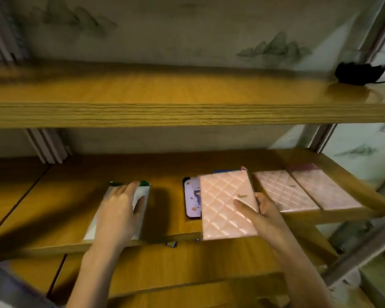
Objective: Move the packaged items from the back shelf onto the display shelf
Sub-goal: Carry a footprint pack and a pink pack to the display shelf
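On the middle wooden shelf my left hand lies flat with spread fingers on a silvery pack with a green top edge. My right hand grips a pink quilted pack by its right edge, thumb on top. This pack lies over a purple patterned pack and juts past the shelf's front edge. Two more pink quilted packs lie side by side to the right.
An upper wooden shelf carries a black face mask at its far right. A lower shelf shows below. Grey metal uprights stand at the right. The wall behind bears a painted mountain pattern.
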Demonstrator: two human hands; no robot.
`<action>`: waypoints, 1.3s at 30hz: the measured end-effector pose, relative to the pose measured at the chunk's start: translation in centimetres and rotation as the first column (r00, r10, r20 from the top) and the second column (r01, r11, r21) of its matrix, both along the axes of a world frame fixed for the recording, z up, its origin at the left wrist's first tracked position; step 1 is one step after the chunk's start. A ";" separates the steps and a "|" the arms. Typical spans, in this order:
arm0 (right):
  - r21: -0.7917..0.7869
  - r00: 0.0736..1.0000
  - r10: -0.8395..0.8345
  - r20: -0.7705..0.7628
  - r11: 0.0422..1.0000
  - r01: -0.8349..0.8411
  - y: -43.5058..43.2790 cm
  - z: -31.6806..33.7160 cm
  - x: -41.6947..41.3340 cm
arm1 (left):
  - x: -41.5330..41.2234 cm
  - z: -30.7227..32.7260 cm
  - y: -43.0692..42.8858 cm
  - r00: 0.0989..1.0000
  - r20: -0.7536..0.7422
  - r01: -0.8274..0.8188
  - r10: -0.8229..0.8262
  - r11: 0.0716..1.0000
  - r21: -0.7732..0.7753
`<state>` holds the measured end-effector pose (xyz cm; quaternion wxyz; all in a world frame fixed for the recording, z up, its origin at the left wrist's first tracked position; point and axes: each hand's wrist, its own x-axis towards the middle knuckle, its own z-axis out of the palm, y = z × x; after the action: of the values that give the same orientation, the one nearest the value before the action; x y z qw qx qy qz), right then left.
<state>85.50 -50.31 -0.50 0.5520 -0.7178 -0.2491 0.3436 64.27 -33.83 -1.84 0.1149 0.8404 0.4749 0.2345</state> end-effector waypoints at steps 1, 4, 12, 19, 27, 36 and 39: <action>-0.012 1.000 0.011 -0.001 1.000 -0.011 -0.4 0.2 1.2 | 1.0 0.2 -0.8 1.000 -0.015 -0.003 0.003 1.000 0.007; -0.037 0.997 0.043 0.067 0.999 -0.040 -2.0 0.5 5.9 | 4.8 0.7 -3.6 0.998 -0.049 -0.025 0.025 1.000 0.005; -0.149 0.954 0.048 0.296 0.989 -0.003 -4.3 0.6 16.8 | 12.7 1.7 -9.2 0.991 -0.087 -0.097 0.099 0.995 0.032; -0.356 0.873 0.181 0.453 0.934 -0.009 -4.2 -0.6 21.0 | 15.6 1.5 -12.7 0.986 -0.088 -0.138 0.140 0.990 0.033; -0.517 0.601 0.415 0.683 0.856 -0.002 -3.9 0.8 20.8 | 15.9 2.2 -13.5 0.974 -0.132 -0.179 0.184 0.983 0.048; -0.476 0.180 0.642 0.745 0.701 -0.531 0.0 4.2 11.4 | 10.8 2.8 -13.6 0.932 -0.154 -0.316 0.328 0.944 0.096; -0.480 0.059 0.654 0.755 0.611 -0.629 1.6 4.7 7.0 | 7.3 3.2 -14.3 0.899 -0.147 -0.396 0.412 0.909 0.127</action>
<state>92.48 -48.73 4.23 0.1111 -0.5994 -0.7837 0.1191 71.57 -48.10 1.32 -0.0173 0.7449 0.6355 0.2025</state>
